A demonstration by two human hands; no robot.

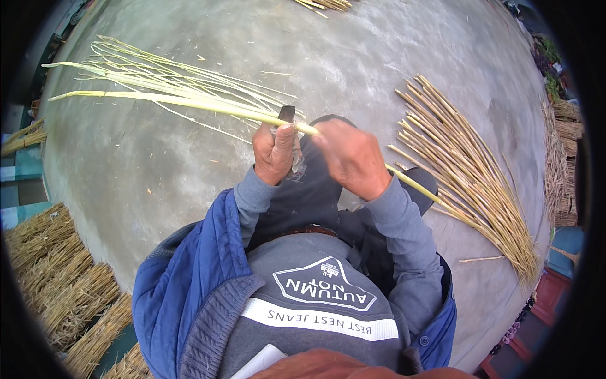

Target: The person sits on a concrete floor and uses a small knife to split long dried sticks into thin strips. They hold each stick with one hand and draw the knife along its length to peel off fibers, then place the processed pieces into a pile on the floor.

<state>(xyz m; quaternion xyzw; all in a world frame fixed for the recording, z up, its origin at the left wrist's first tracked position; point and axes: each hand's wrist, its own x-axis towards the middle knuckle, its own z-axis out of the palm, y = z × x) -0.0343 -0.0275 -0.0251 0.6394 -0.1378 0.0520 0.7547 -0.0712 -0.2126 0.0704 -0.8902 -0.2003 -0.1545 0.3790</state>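
Observation:
My left hand (274, 151) is closed around a small dark-tipped tool (287, 114), probably a knife blade, pressed against a long pale green reed stalk (183, 102). My right hand (351, 158) grips the same stalk just to the right of the blade. The stalk runs from the far left, between both hands, and out past my right forearm toward the lower right. Thin split strips (158, 72) fan out to the left of my hands over the concrete floor (353, 57).
A fanned pile of yellowish reed stalks (467, 177) lies on the floor to my right. Bundles of dry straw (60, 278) are stacked at lower left. More woven or bundled straw (562, 158) lines the right edge. Some loose stalks (325, 5) lie at the top.

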